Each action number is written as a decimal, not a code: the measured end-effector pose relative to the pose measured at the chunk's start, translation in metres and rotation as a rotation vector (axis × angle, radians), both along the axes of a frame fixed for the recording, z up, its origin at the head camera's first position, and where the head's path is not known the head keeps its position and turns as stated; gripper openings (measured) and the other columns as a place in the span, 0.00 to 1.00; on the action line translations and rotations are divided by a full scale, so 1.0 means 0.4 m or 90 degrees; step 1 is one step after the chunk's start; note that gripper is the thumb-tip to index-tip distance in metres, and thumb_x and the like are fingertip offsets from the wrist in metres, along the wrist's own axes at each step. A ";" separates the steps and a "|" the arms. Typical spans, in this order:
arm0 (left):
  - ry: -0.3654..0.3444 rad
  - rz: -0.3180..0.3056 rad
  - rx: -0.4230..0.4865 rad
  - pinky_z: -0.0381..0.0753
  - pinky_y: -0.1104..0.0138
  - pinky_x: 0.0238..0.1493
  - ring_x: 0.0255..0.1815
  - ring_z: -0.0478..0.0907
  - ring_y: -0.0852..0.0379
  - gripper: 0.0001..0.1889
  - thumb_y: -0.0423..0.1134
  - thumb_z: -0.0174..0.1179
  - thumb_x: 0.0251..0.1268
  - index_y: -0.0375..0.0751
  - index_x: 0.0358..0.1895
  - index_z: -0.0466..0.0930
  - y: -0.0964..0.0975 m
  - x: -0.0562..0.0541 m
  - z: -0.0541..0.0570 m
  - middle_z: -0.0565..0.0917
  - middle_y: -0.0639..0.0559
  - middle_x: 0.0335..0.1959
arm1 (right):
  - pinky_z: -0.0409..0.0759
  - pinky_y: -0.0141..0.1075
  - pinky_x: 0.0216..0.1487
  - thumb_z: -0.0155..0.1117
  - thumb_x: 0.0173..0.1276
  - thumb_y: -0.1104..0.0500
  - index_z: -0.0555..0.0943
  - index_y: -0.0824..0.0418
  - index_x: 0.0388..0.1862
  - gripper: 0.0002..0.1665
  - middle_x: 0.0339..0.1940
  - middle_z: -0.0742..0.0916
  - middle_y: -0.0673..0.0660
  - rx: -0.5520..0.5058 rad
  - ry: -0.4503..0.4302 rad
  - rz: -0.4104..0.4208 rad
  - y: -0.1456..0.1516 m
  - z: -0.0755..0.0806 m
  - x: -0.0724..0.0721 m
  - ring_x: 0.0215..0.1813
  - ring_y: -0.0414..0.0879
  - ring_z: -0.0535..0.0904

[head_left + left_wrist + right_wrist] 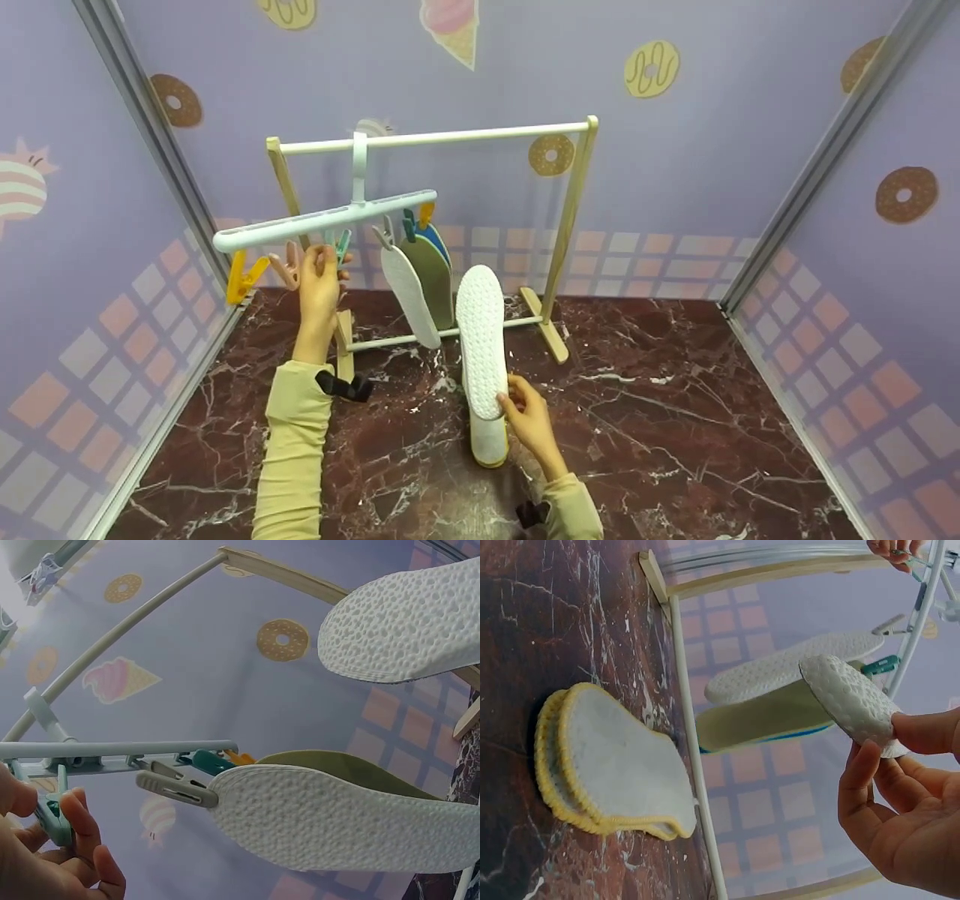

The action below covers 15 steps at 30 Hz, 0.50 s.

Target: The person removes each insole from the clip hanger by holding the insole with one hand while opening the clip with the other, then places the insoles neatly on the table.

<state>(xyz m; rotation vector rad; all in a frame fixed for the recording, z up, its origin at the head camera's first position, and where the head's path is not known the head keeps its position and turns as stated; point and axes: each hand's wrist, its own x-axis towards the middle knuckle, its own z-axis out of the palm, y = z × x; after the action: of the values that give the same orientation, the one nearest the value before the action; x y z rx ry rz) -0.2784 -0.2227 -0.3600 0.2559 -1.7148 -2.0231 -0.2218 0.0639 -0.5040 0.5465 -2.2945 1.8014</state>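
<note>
My right hand [531,420] pinches the lower end of a white bumpy insole [480,330] and holds it up in front of the rack. With fingers and thumb, my left hand [320,281] grips a mint green clothespin [54,817] under the pale hanger [322,220]. From the hanger's right half hang a white insole [409,289] in a grey clothespin [176,784], an olive insole [433,281] in a dark green clothespin [880,665], and a mostly hidden blue insole [433,238] in an orange clothespin [426,215]. Yellow-edged insoles [622,761] lie stacked on the marbled surface.
The hanger hooks over the top bar of a wooden rack [465,136]. At its left end hang a yellow clothespin [241,279] and a pink clothespin [286,267]. Patterned purple walls [720,150] stand behind and at both sides of the dark red marbled surface [675,435].
</note>
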 end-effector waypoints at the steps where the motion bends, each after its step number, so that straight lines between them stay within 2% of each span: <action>1: 0.000 0.006 -0.004 0.64 0.80 0.16 0.17 0.68 0.70 0.10 0.42 0.40 0.69 0.41 0.44 0.64 0.001 0.000 -0.001 0.77 0.66 0.22 | 0.73 0.27 0.23 0.53 0.60 0.73 0.72 0.76 0.45 0.13 0.32 0.82 0.72 -0.002 -0.004 0.000 0.003 -0.001 0.001 0.25 0.45 0.75; 7: 0.000 0.038 -0.019 0.63 0.80 0.18 0.18 0.68 0.70 0.12 0.40 0.42 0.68 0.39 0.50 0.64 0.007 -0.001 0.002 0.77 0.70 0.23 | 0.76 0.34 0.24 0.52 0.61 0.73 0.71 0.77 0.46 0.14 0.33 0.82 0.73 -0.004 -0.021 -0.008 0.021 -0.005 0.005 0.26 0.49 0.77; 10: -0.008 0.049 -0.021 0.63 0.80 0.20 0.19 0.69 0.71 0.14 0.38 0.43 0.68 0.38 0.53 0.63 0.008 -0.001 0.002 0.75 0.68 0.26 | 0.75 0.33 0.23 0.52 0.61 0.73 0.70 0.78 0.47 0.14 0.33 0.82 0.73 -0.008 -0.027 -0.008 0.033 -0.015 0.004 0.25 0.46 0.76; 15: -0.012 0.059 -0.021 0.64 0.79 0.23 0.21 0.69 0.70 0.14 0.36 0.43 0.68 0.37 0.55 0.63 0.008 -0.003 0.000 0.73 0.66 0.29 | 0.72 0.27 0.23 0.52 0.63 0.69 0.70 0.76 0.49 0.16 0.36 0.82 0.73 -0.024 -0.060 -0.006 0.057 -0.058 -0.016 0.25 0.38 0.74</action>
<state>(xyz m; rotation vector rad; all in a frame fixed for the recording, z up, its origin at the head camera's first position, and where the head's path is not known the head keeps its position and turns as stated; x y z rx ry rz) -0.2797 -0.2194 -0.3598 0.3383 -1.7139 -1.9293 -0.2284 0.0868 -0.5274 0.4524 -2.3132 1.9009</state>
